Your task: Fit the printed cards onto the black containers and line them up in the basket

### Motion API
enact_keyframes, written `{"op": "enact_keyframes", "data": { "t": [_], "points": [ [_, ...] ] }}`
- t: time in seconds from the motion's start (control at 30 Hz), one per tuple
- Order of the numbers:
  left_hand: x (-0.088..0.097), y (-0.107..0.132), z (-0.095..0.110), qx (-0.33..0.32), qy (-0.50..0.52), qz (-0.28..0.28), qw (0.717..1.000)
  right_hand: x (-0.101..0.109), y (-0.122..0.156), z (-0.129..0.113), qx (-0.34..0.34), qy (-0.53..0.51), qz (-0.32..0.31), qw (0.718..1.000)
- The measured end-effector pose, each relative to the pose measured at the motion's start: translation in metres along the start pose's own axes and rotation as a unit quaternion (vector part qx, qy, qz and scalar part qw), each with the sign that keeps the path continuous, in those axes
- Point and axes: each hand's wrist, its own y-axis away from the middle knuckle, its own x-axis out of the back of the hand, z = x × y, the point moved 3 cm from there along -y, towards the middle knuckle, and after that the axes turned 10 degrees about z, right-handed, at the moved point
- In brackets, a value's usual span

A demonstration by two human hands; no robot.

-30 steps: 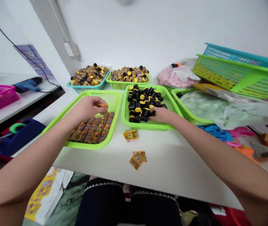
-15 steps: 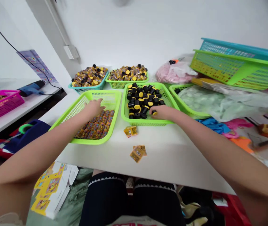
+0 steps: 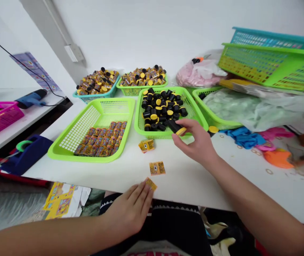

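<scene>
Right hand (image 3: pixel 198 143): one canister (image 3: pixel 173 126) (held) — left hand (image 3: pixel 132 207): one label (image 3: pixel 151 184) (touched).

Baskets (image 3: pixel 108 117) and labels (image 3: pixel 157 168) on white table (image 3: pixel 194 185)

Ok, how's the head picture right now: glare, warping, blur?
Head view: soft light, no harsh glare on the table; head view: stacked baskets look stretched, upper-right corner dark; head view: black tub in the right hand fairly sharp, fine print on labels unreadable.
</scene>
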Motion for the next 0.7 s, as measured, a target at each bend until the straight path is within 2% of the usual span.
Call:
{"op": "enact_keyframes", "data": {
  "t": [0.1, 0.17, 0.2, 0.27, 0.37, 0.43, 0.47, 0.5, 0.57, 0.7],
  "points": [
    [0.035, -0.021, -0.021, 0.045, 0.108, 0.051, 0.992, 0.008, -0.002, 0.001, -0.027, -0.031, 0.016, 0.999],
    [0.047, -0.046, -0.042, 0.114, 0.208, 0.059, 0.97, 0.011, -0.005, 0.0, -0.045, -0.056, 0.026, 0.997],
    [0.048, -0.06, -0.053, 0.158, 0.262, 0.06, 0.95, 0.012, -0.007, 0.0, -0.059, -0.072, 0.033, 0.995],
    [0.037, -0.086, -0.075, 0.238, 0.367, 0.083, 0.896, 0.013, -0.009, 0.003, -0.101, -0.115, 0.036, 0.988],
    [-0.001, -0.113, -0.099, 0.347, 0.504, 0.13, 0.78, 0.013, -0.009, 0.012, -0.181, -0.206, 0.013, 0.962],
    [-0.03, -0.119, -0.106, 0.402, 0.566, 0.136, 0.707, 0.013, -0.008, 0.018, -0.229, -0.263, -0.002, 0.937],
    [-0.041, -0.119, -0.106, 0.418, 0.584, 0.135, 0.682, 0.014, -0.007, 0.021, -0.248, -0.282, -0.007, 0.927],
    [-0.05, -0.117, -0.106, 0.427, 0.594, 0.132, 0.669, 0.014, -0.007, 0.023, -0.265, -0.295, -0.012, 0.918],
    [-0.059, -0.111, -0.105, 0.435, 0.587, 0.119, 0.673, 0.014, -0.005, 0.024, -0.29, -0.307, -0.028, 0.906],
    [-0.058, -0.1, -0.101, 0.389, 0.537, 0.079, 0.744, 0.009, -0.001, 0.021, -0.311, -0.327, -0.077, 0.889]
  ]
}}
